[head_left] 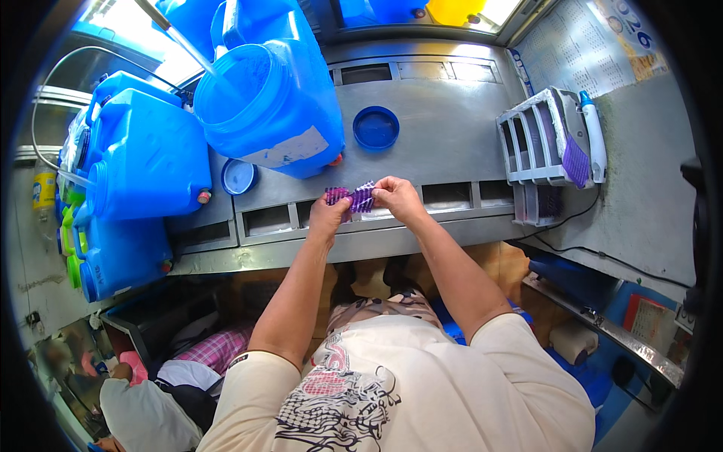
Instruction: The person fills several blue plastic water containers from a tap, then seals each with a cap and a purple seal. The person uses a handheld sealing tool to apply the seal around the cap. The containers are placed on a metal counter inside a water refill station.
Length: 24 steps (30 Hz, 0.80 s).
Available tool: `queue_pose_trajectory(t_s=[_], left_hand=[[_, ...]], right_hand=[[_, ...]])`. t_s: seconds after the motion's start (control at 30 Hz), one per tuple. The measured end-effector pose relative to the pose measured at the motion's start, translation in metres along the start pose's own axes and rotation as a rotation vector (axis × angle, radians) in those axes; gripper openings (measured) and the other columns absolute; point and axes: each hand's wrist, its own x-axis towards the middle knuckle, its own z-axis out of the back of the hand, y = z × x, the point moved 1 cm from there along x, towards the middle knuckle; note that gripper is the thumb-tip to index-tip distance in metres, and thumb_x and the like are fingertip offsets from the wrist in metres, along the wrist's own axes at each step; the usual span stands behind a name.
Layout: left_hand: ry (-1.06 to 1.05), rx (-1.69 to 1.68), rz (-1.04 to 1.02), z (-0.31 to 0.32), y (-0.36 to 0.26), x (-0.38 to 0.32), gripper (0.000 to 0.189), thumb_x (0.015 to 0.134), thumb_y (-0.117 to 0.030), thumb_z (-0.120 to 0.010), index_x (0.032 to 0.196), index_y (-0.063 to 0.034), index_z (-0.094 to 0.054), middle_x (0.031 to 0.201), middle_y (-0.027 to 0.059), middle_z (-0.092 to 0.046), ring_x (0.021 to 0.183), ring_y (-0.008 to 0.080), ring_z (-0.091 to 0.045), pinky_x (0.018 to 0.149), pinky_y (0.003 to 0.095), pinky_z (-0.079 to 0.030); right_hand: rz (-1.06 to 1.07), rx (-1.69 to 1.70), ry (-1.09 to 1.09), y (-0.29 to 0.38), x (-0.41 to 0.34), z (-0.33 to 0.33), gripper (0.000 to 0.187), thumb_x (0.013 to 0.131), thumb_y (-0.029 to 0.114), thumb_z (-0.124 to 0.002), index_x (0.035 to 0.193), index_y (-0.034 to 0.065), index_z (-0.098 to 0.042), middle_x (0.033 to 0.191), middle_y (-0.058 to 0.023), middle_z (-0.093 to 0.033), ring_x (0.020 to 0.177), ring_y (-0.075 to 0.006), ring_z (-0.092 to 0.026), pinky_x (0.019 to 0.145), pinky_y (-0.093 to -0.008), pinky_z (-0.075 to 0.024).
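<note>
Between my hands, over the front edge of a stainless-steel counter, is a piece of purple printed plastic film (362, 199), creased and folded in the middle. My left hand (329, 216) grips its left part, thumb on top. At the film's right end, the fingertips of my right hand (400, 198) pinch it. Beyond my left hand stands a large blue plastic water jug (305, 107), its wide mouth uncapped and a clear filling tube (197, 55) reaching in. A blue screw cap (375, 127) lies on the counter (429, 130), beyond the film.
More blue jugs (149, 152) crowd the left, one with a hose in its mouth. Another cap (239, 176) lies beside them. On the right wall hangs a white plastic rack (531, 141) with purple film and a heat gun (593, 138); a black cord (615, 259) trails below.
</note>
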Motion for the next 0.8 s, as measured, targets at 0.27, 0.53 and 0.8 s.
queue_pose_trajectory(t_s=[0.27, 0.53, 0.8], left_hand=[[-0.169, 0.063, 0.004, 0.001, 0.007, 0.024, 0.020, 0.081, -0.011, -0.071, 0.098, -0.0044, -0.064, 0.079, 0.0021, -0.065, 0.063, 0.0102, -0.061, 0.054, 0.0242, -0.048], [-0.060, 0.038, 0.023, 0.017, 0.016, 0.049, 0.029, 0.084, -0.016, -0.073, 0.106, -0.0045, -0.059, 0.086, 0.0077, -0.069, 0.066, 0.0137, -0.067, 0.055, 0.0234, -0.051], [0.099, 0.063, 0.106, 0.047, 0.011, 0.039, 0.024, 0.095, -0.022, -0.059, 0.107, -0.0018, -0.058, 0.093, 0.0088, -0.070, 0.077, 0.0150, -0.068, 0.066, 0.0266, -0.053]], right_hand=[[0.013, 0.293, 0.185, 0.003, 0.024, -0.009, 0.011, 0.088, 0.015, -0.068, 0.091, 0.0051, -0.067, 0.083, 0.0009, -0.064, 0.074, -0.0089, -0.057, 0.072, -0.0243, -0.0466], [-0.227, 0.604, 0.031, 0.000, 0.054, -0.027, 0.008, 0.088, 0.014, -0.067, 0.090, 0.0065, -0.065, 0.080, 0.0022, -0.061, 0.072, -0.0077, -0.054, 0.067, -0.0233, -0.0448], [0.097, 0.258, -0.223, 0.002, 0.092, -0.049, 0.013, 0.090, 0.015, -0.066, 0.097, 0.0041, -0.066, 0.087, 0.0008, -0.065, 0.081, -0.0068, -0.056, 0.072, -0.0236, -0.0447]])
